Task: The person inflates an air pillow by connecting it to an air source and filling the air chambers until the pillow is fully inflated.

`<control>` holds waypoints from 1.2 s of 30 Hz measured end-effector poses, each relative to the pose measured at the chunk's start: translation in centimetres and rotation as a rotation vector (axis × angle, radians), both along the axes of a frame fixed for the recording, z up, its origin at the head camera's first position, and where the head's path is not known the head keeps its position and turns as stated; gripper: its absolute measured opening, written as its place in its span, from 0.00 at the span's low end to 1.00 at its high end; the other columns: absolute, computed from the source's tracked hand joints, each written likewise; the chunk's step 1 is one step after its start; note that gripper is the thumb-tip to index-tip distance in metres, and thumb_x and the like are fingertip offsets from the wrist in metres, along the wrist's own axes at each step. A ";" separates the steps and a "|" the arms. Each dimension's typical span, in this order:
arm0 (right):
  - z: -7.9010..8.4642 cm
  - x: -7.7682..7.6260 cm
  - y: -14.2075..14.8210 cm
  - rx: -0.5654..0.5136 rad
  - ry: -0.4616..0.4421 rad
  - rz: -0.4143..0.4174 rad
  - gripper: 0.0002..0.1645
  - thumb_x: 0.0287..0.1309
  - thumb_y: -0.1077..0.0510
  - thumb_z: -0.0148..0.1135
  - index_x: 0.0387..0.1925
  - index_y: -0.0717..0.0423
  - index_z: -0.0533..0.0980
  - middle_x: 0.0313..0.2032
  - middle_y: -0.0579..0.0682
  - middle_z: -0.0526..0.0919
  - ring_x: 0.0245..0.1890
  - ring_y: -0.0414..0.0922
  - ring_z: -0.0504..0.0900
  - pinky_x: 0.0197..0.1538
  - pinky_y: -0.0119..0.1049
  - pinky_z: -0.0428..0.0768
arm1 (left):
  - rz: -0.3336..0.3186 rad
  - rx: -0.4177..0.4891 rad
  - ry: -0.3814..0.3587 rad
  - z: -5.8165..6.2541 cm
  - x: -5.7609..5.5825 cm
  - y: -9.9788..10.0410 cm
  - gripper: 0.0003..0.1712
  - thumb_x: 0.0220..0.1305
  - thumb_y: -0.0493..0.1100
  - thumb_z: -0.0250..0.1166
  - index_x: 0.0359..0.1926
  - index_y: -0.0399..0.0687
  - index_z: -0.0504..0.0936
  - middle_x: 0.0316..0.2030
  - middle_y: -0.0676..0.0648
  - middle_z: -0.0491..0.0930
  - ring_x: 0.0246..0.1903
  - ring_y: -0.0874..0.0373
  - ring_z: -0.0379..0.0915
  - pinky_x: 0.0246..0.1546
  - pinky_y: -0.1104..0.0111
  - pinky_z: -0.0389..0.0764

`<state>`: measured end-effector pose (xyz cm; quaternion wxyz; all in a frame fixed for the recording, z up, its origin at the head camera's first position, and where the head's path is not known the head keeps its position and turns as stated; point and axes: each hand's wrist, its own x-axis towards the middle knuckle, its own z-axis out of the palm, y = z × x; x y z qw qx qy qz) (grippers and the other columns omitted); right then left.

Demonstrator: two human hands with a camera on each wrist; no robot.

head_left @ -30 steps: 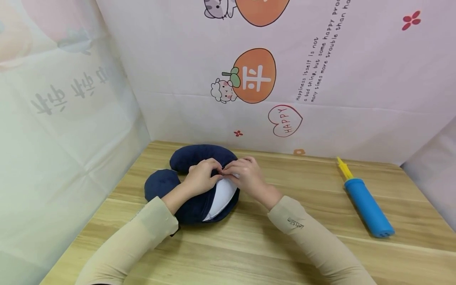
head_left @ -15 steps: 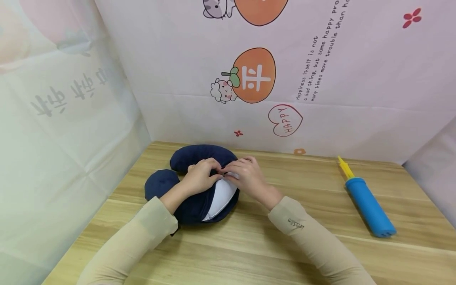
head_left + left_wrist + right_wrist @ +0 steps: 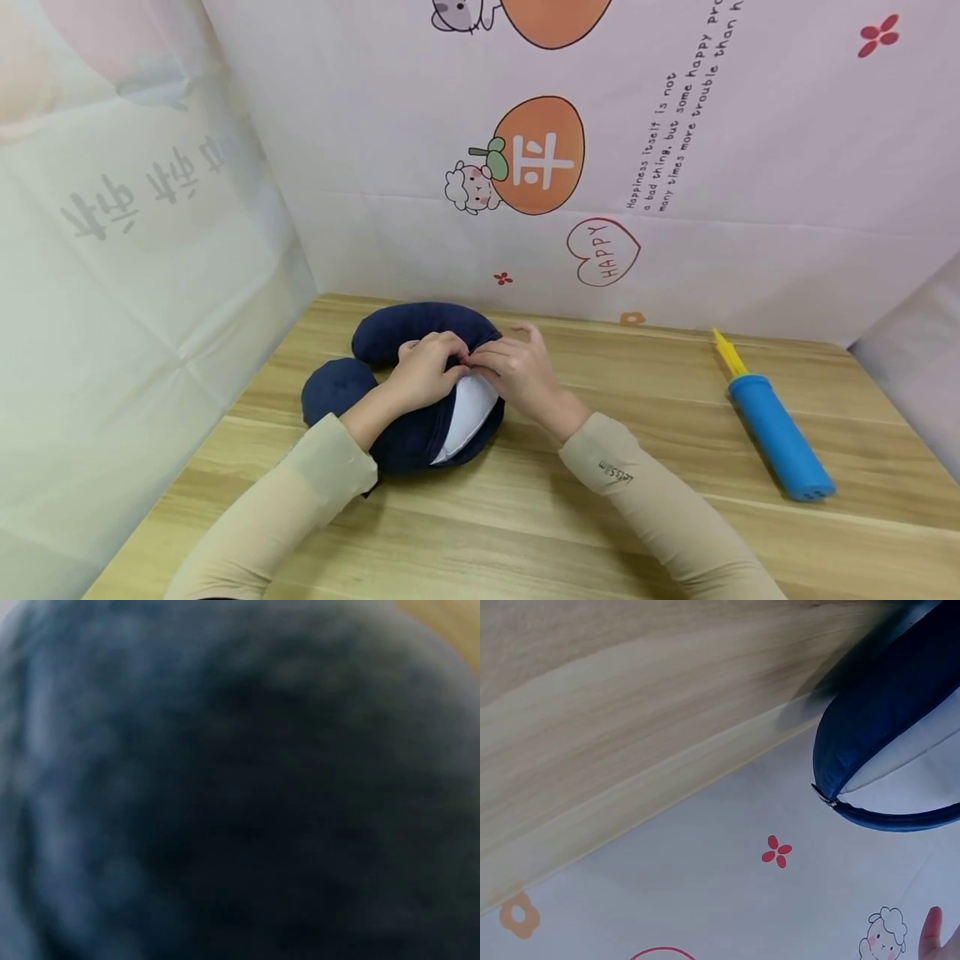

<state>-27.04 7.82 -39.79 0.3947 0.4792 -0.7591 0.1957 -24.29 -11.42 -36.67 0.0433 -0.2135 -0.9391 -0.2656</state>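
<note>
A navy U-shaped neck pillow [image 3: 423, 323] lies on the table, the opening of its U toward the left. Its cover gapes along a zipper, and a white inner cushion [image 3: 471, 412] shows through. My left hand [image 3: 426, 371] pinches the cover's edge at the top of this gap. Right beside it, fingertips nearly meeting, my right hand [image 3: 521, 371] pinches the same edge with one finger raised. What lies between the fingertips is hidden. Dark blurred pillow fabric [image 3: 112, 787] fills the left wrist view. In the right wrist view a zipper pull [image 3: 825, 796] hangs at the gap's end.
A blue hand pump [image 3: 780, 437] with a yellow nozzle [image 3: 729, 353] lies at the right of the wooden table [image 3: 480, 542]. Behind the table rises a printed white cloth [image 3: 420, 250], and another pale cloth [image 3: 150, 333] closes off the left side.
The pillow's far end has shifted slightly left. A finger of my right hand has lifted, while both hands stay at the same spot on the cover.
</note>
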 end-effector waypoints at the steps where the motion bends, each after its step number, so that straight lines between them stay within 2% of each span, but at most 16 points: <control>1: 0.0 0.0 0.0 0.003 0.003 -0.005 0.12 0.44 0.64 0.83 0.34 0.54 0.90 0.35 0.46 0.90 0.37 0.42 0.88 0.55 0.57 0.71 | 0.002 -0.002 -0.002 0.0 0.0 0.0 0.02 0.69 0.38 0.68 0.41 0.46 0.86 0.49 0.50 0.83 0.54 0.49 0.74 0.59 0.38 0.60; 7: -0.1 0.1 0.1 0.007 0.000 -0.027 0.12 0.41 0.64 0.84 0.32 0.52 0.90 0.33 0.43 0.90 0.36 0.42 0.87 0.54 0.57 0.72 | 0.016 -0.028 0.012 -0.1 0.0 0.1 0.01 0.69 0.41 0.70 0.38 0.49 0.87 0.48 0.50 0.83 0.53 0.49 0.75 0.58 0.37 0.60; 14: -0.2 0.1 -0.2 0.020 -0.008 -0.030 0.11 0.43 0.64 0.83 0.30 0.52 0.88 0.33 0.43 0.89 0.35 0.43 0.87 0.53 0.58 0.73 | 0.036 -0.048 0.026 -0.2 0.1 0.1 0.01 0.67 0.39 0.71 0.37 0.49 0.86 0.46 0.50 0.83 0.52 0.48 0.75 0.58 0.38 0.62; 18: -0.3 0.1 -0.2 0.003 -0.072 -0.049 0.13 0.43 0.63 0.84 0.31 0.52 0.86 0.33 0.44 0.89 0.35 0.43 0.87 0.52 0.57 0.73 | 0.061 -0.087 0.012 0.2 0.0 0.2 0.02 0.67 0.42 0.71 0.39 0.49 0.88 0.47 0.49 0.83 0.52 0.48 0.75 0.56 0.39 0.63; 24: -0.6 0.4 -0.1 -0.030 -0.166 -0.055 0.11 0.47 0.63 0.82 0.33 0.54 0.87 0.34 0.46 0.90 0.34 0.44 0.87 0.52 0.57 0.73 | 0.136 -0.157 -0.029 0.8 0.3 0.4 0.04 0.67 0.47 0.72 0.41 0.55 0.89 0.47 0.51 0.81 0.51 0.48 0.75 0.53 0.41 0.66; 32: -0.9 0.4 -0.1 -0.070 -0.186 -0.053 0.10 0.47 0.64 0.82 0.33 0.54 0.88 0.33 0.47 0.90 0.32 0.44 0.87 0.51 0.57 0.74 | 0.147 -0.196 0.018 1.2 0.6 0.3 0.08 0.64 0.44 0.74 0.43 0.58 0.89 0.41 0.53 0.79 0.45 0.51 0.74 0.47 0.45 0.68; 36: -1.1 0.4 -0.1 -0.082 -0.187 -0.056 0.10 0.46 0.64 0.82 0.32 0.54 0.88 0.33 0.47 0.90 0.31 0.44 0.86 0.50 0.57 0.74 | 0.156 -0.217 0.048 1.6 0.6 0.3 0.07 0.61 0.44 0.74 0.40 0.58 0.85 0.36 0.54 0.77 0.41 0.53 0.73 0.45 0.47 0.68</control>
